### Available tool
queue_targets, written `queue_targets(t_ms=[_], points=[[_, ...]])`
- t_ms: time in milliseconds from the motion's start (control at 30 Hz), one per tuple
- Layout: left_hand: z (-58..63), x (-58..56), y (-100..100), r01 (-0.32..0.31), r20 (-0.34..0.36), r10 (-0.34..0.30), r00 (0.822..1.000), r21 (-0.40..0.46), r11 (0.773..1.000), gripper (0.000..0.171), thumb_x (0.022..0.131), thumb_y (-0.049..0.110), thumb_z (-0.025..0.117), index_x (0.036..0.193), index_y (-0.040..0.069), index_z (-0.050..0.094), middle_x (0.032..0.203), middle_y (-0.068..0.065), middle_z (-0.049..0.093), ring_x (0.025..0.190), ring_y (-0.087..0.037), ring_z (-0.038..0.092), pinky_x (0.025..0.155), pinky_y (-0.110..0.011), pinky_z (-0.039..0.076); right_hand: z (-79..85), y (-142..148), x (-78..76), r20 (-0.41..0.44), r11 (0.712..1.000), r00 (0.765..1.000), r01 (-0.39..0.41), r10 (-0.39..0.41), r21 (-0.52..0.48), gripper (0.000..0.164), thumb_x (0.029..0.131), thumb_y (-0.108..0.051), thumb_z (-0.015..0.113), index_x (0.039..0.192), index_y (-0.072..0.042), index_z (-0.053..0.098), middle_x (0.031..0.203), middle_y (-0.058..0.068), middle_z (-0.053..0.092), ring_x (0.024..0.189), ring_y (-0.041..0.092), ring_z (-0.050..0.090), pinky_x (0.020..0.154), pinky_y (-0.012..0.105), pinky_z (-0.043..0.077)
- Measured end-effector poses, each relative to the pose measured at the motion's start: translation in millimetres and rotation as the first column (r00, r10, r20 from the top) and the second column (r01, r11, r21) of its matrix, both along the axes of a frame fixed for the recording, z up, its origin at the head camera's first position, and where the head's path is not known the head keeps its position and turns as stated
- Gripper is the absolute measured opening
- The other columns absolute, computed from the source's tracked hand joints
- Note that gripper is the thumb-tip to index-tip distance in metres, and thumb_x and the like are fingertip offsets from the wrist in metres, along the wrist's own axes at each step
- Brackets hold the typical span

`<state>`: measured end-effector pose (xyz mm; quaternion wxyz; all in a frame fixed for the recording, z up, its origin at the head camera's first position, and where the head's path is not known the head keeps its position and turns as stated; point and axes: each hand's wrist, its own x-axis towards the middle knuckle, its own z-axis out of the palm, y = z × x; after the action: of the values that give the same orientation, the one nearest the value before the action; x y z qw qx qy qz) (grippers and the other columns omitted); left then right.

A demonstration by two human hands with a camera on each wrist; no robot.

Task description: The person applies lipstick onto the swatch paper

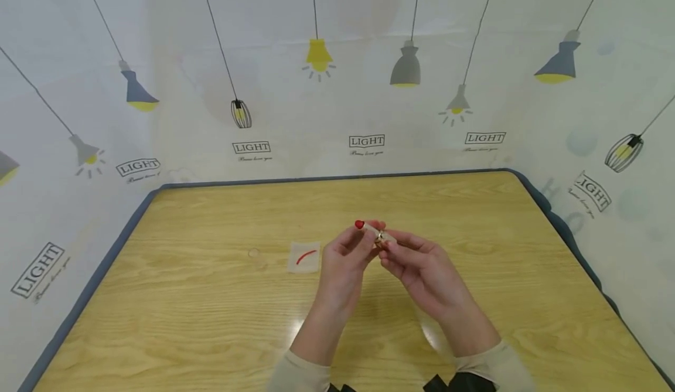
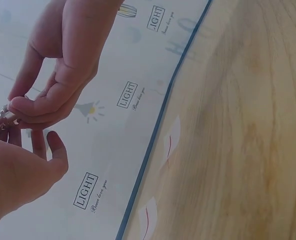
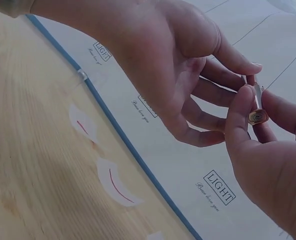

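Note:
In the head view both hands meet over the table around one lipstick (image 1: 371,228), its red tip pointing to the left. My left hand (image 1: 343,258) holds the pale upper part between thumb and fingers, close below the red tip. At the other end, my right hand (image 1: 424,269) pinches the base, near a shiny gold band (image 1: 379,237). The right wrist view shows the gold-rimmed base end (image 3: 258,116) between the fingertips. Part of the lipstick is hidden behind the fingers.
A small white square (image 1: 304,258) with a red stroke lies on the wooden table (image 1: 184,298), just left of the left hand. Further left is a faint clear round thing (image 1: 254,252). A pale wall covering (image 1: 295,105) printed with lamps rises behind the table's dark edge.

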<state>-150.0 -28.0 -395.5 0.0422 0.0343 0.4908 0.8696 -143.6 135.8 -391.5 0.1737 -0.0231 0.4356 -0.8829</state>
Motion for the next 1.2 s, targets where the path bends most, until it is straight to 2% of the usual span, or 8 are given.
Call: queue_targets(t_ms=[167,467,700,933,1033,1133,1200], points=[[-0.6,-0.4,-3.8,-0.072,0.015,0.072,0.997,0.017,0.997,0.021,0.101,0.014,0.074,0.117,0.0,0.076,0.109,-0.002,0.081,0.108,-0.016,0.074,0.105,-0.036,0.059,0.9,-8.7,-3.2,-0.014,1.0,1.0,0.003,-0.003,0.007,0.027,0.106,0.0,0.06,0.107,-0.014,0.083,0.105,-0.001,0.079,0.094,0.01,0.075,0.09,0.021,0.062],[-3.6,4.2,-8.8,-0.131,0.046,0.131,0.99,-0.005,0.991,0.009,0.097,0.019,0.08,0.099,0.011,0.078,0.101,0.001,0.081,0.1,-0.014,0.075,0.105,-0.037,0.059,-1.9,-17.2,-1.4,0.016,0.999,1.0,0.005,-0.006,0.036,0.028,0.105,0.002,0.061,0.104,-0.015,0.084,0.104,-0.002,0.079,0.093,0.01,0.073,0.09,0.021,0.062],[-3.6,2.3,-9.2,-0.15,0.044,0.15,0.988,0.011,0.989,0.009,0.098,0.013,0.079,0.094,0.013,0.071,0.097,0.002,0.08,0.093,-0.012,0.074,0.098,-0.033,0.061,-2.9,-20.1,-3.6,0.006,0.999,1.0,0.003,-0.003,0.046,0.028,0.105,0.001,0.062,0.104,-0.016,0.084,0.104,-0.003,0.078,0.093,0.009,0.073,0.09,0.021,0.062],[-3.8,-0.4,-6.1,-0.155,0.059,0.154,0.986,0.015,0.988,0.018,0.099,0.007,0.075,0.088,0.015,0.062,0.092,0.005,0.078,0.088,-0.009,0.072,0.091,-0.029,0.06,-5.2,-19.5,-3.1,-0.004,1.0,1.0,-0.014,0.014,0.014,0.029,0.106,0.001,0.06,0.105,-0.016,0.084,0.104,-0.003,0.08,0.092,0.009,0.074,0.089,0.021,0.062],[-3.2,-0.8,-6.1,-0.153,0.058,0.152,0.987,0.018,0.988,0.018,0.098,0.008,0.076,0.09,0.014,0.062,0.092,0.004,0.077,0.086,-0.009,0.071,0.089,-0.028,0.06,-5.2,-19.8,-3.2,-0.001,1.0,1.0,-0.017,0.017,0.009,0.028,0.106,0.001,0.061,0.106,-0.015,0.084,0.104,-0.003,0.08,0.092,0.009,0.075,0.089,0.02,0.062],[-2.3,0.2,-7.1,-0.135,0.034,0.135,0.99,0.025,0.99,0.009,0.099,0.009,0.075,0.102,0.012,0.067,0.096,0.003,0.078,0.09,-0.01,0.072,0.091,-0.029,0.061,-3.4,-19.8,-3.4,0.009,1.0,1.0,-0.001,0.001,0.02,0.028,0.105,0.001,0.061,0.106,-0.016,0.084,0.105,-0.003,0.08,0.093,0.008,0.074,0.088,0.02,0.062],[-1.4,1.5,-8.0,-0.127,0.014,0.127,0.992,0.024,0.992,0.009,0.1,0.01,0.074,0.108,0.01,0.071,0.099,0.002,0.079,0.093,-0.011,0.074,0.094,-0.031,0.061,-1.6,-19.4,-3.6,0.02,0.999,1.0,0.014,-0.014,0.029,0.028,0.105,0.001,0.061,0.105,-0.016,0.084,0.105,-0.002,0.08,0.092,0.008,0.074,0.088,0.02,0.062]])
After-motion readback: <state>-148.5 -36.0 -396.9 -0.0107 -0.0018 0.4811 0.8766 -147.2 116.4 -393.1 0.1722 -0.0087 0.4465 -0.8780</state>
